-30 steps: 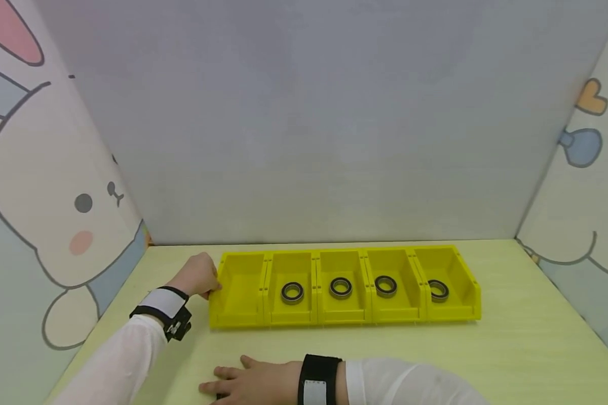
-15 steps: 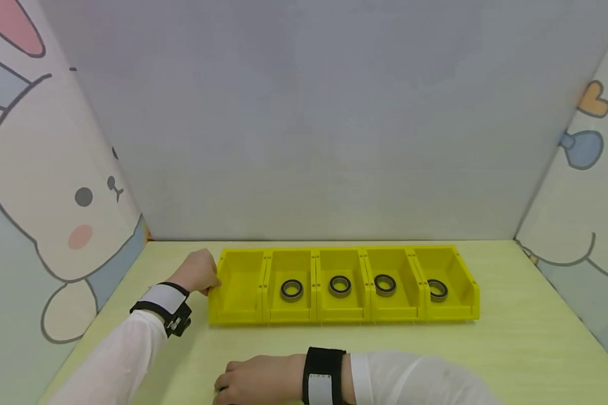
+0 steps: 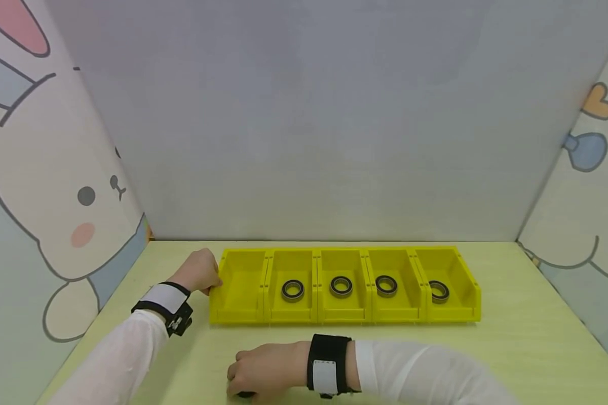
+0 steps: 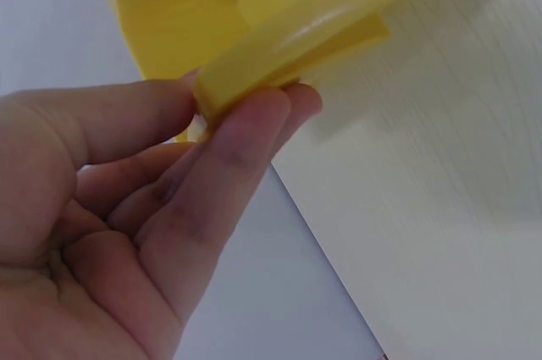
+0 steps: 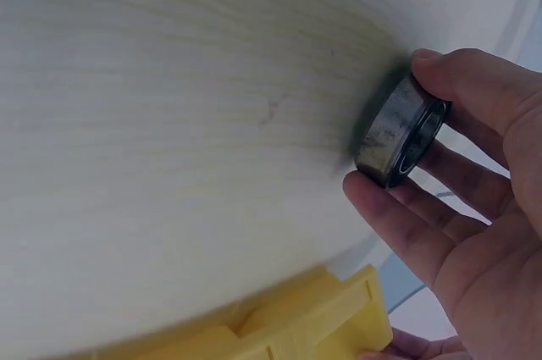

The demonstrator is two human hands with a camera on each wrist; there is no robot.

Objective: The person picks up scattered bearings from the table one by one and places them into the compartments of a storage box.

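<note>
**Picking Up a Metal Ring by the Yellow Bins**

Hiding most of the ring in the head view, the right hand point(image 3: 260, 371) is lying over it on the table point(image 3: 512, 349), so only a dark bit is peeking out under the fingers. The right wrist view is showing it better: the thumb and fingers point(image 5: 398, 207) are pinching a steel bearing ring point(image 5: 400, 131), which is standing on its edge and touching the table. The inside of the ring is hard to see.

The left hand point(image 3: 199, 272) is holding the left end of the yellow bin row point(image 3: 344, 315). In the left wrist view the thumb and fingers point(image 4: 237, 148) are curling around the thin yellow rim point(image 4: 288, 47) and gripping it. Most of the bin is cut off at the top of that view.

The row is sitting at the back of the table, well apart from the right hand. It is showing five bins side by side. The leftmost bin point(image 3: 238, 284) is showing only its yellow floor. The other four are each holding one bearing ring: second point(image 3: 293, 290), third point(image 3: 341, 286), fourth point(image 3: 387, 286), fifth point(image 3: 438, 291). The front walls are hiding a little of each floor.

A rabbit picture point(image 3: 56, 197) is covering the left wall.
</note>
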